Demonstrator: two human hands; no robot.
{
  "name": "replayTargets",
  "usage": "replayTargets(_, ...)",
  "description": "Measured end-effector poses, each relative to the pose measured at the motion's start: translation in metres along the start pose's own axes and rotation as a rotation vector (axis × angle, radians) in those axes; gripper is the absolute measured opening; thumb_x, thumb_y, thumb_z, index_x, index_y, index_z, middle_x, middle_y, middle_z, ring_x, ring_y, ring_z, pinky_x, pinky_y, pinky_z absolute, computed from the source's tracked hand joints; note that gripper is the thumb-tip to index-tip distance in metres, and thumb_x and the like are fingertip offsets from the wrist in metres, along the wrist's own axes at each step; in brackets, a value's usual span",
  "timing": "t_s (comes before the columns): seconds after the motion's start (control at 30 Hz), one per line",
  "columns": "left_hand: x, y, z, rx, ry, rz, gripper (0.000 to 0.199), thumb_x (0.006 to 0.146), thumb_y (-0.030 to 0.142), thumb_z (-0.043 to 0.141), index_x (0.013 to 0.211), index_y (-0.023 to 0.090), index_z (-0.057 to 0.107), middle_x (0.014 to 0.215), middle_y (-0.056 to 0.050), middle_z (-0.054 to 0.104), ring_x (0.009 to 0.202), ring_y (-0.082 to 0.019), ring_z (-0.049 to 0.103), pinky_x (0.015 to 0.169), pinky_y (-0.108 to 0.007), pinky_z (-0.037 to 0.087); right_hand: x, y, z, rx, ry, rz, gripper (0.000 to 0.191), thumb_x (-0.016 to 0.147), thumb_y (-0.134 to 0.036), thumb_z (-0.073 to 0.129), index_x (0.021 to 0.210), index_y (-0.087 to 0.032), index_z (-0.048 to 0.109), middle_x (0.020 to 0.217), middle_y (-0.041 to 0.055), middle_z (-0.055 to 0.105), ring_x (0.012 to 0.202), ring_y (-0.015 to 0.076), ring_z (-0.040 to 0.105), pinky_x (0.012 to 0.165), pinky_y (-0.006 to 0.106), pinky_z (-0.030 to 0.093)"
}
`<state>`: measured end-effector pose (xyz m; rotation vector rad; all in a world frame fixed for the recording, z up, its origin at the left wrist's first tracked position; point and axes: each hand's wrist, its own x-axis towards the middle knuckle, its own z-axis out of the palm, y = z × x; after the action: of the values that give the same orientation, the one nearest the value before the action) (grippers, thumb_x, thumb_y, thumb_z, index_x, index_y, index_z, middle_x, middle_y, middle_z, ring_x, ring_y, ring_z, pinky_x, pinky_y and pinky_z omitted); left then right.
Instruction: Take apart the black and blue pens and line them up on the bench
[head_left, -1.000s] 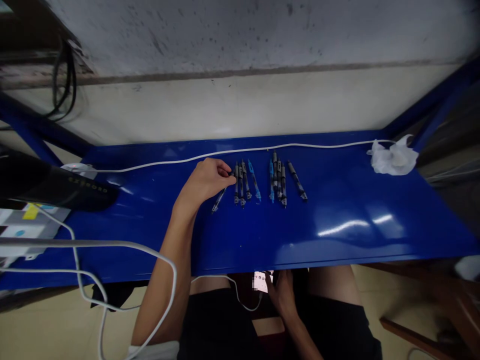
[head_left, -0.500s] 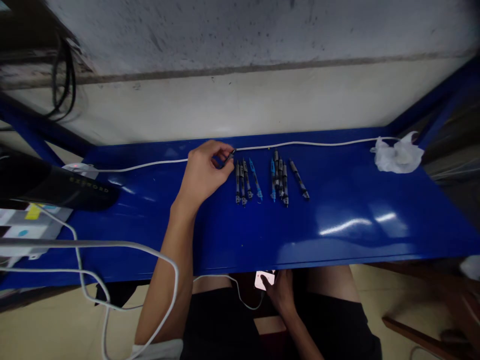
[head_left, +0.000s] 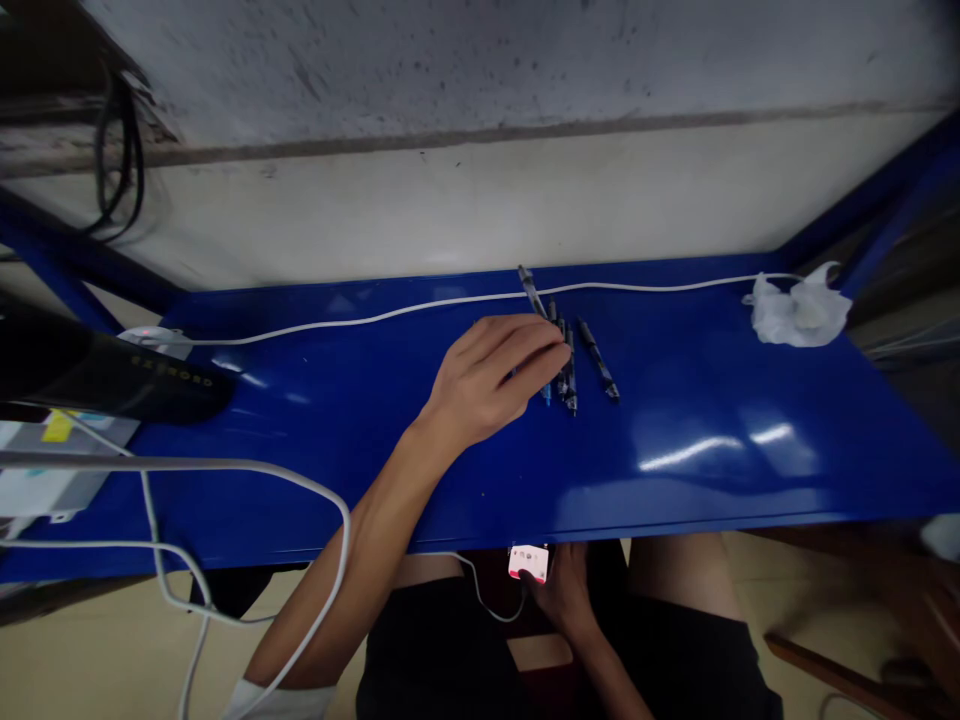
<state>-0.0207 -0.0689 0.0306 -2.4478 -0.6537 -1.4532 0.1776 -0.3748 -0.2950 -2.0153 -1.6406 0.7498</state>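
Observation:
My left hand [head_left: 495, 375] is over the middle of the blue table, its fingers closed round a pen [head_left: 529, 288]. The upper end of this dark pen sticks out beyond the fingers, across the white cable; the rest is hidden by the hand. Right beside the fingertips lies a close group of pens [head_left: 571, 375], black and blue. A single black pen [head_left: 598, 360] lies apart and slanted to their right. Other pens to the left are mostly covered by my hand. Below the table edge, my right hand [head_left: 562, 590] holds a phone [head_left: 529, 563] with a lit screen.
A white cable [head_left: 420, 308] runs along the back of the blue table [head_left: 712, 400]. A crumpled white plastic bag [head_left: 799, 308] sits at the right end. A black cylinder [head_left: 112, 365] and a white box [head_left: 67, 470] stand left. A looped cable [head_left: 330, 490] hangs before my left forearm.
My left hand has moved right with the pen, from the left side of the left-hand pens to the right-hand group. The phone's screen picture has changed; my right hand stays below the table.

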Motion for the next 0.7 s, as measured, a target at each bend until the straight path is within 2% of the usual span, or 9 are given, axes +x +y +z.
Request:
replayTargets(0.1, 0.001, 0.003, 0.002, 0.006, 0.005, 0.007, 0.033, 0.104, 0.004, 0.065, 0.128, 0.027, 0.070, 0.116, -0.007, 0.084, 0.114, -0.024, 0.081, 0.092, -0.040, 0.067, -0.002, 0.000, 0.001, -0.013, -0.005, 0.013, 0.083, 0.072, -0.038, 0.079, 0.147, -0.017, 0.050, 0.139, 0.0258, 0.062, 0.147, 0.0565, 0.051, 0.118, 0.072, 0.049)
replayTargets(0.23, -0.002, -0.002, -0.001, -0.009, -0.016, -0.057, 0.039, 0.104, 0.004, 0.064, 0.133, 0.030, 0.070, 0.121, -0.007, 0.082, 0.117, -0.024, 0.079, 0.098, -0.044, 0.067, -0.003, -0.002, 0.002, -0.027, -0.014, 0.029, 0.085, 0.074, -0.035, 0.077, 0.151, -0.017, 0.048, 0.142, 0.0262, 0.060, 0.150, 0.0560, 0.049, 0.119, 0.071, 0.049)
replayTargets(0.37, -0.001, -0.005, -0.004, 0.009, 0.034, -0.075, 0.038, 0.103, 0.004, 0.066, 0.133, 0.027, 0.071, 0.119, -0.009, 0.081, 0.113, -0.025, 0.078, 0.098, -0.044, 0.067, -0.003, -0.004, 0.001, -0.022, -0.022, 0.018, 0.083, 0.074, -0.034, 0.078, 0.150, -0.014, 0.049, 0.143, 0.0279, 0.059, 0.153, 0.0558, 0.047, 0.121, 0.069, 0.047)
replayTargets(0.47, 0.001, -0.002, -0.004, -0.012, 0.073, -0.119, 0.034, 0.105, 0.008, 0.068, 0.133, 0.026, 0.073, 0.119, -0.009, 0.080, 0.113, -0.025, 0.078, 0.096, -0.043, 0.066, -0.003, -0.005, -0.001, -0.013, -0.032, 0.006, 0.089, 0.075, -0.031, 0.078, 0.156, -0.014, 0.045, 0.145, 0.0264, 0.060, 0.152, 0.0535, 0.048, 0.122, 0.068, 0.047)
replayTargets(0.57, 0.004, 0.002, -0.003, -0.135, 0.171, -0.338, 0.024, 0.105, 0.022, 0.076, 0.129, 0.026, 0.075, 0.121, -0.009, 0.080, 0.114, -0.025, 0.078, 0.100, -0.043, 0.065, -0.004, -0.006, -0.004, -0.020, -0.055, -0.012, 0.095, 0.079, -0.028, 0.076, 0.164, -0.012, 0.036, 0.153, 0.0275, 0.055, 0.153, 0.0507, 0.048, 0.122, 0.064, 0.048)
replayTargets(0.7, 0.006, -0.009, -0.005, -0.556, 0.471, -0.859, 0.030, 0.099, 0.046, 0.087, 0.116, 0.026, 0.073, 0.112, -0.004, 0.080, 0.100, -0.020, 0.080, 0.093, -0.035, 0.067, -0.003, -0.006, -0.005, -0.009, -0.057, -0.005, 0.097, 0.083, -0.030, 0.074, 0.167, -0.012, 0.031, 0.158, 0.0282, 0.050, 0.156, 0.0493, 0.046, 0.122, 0.062, 0.048)
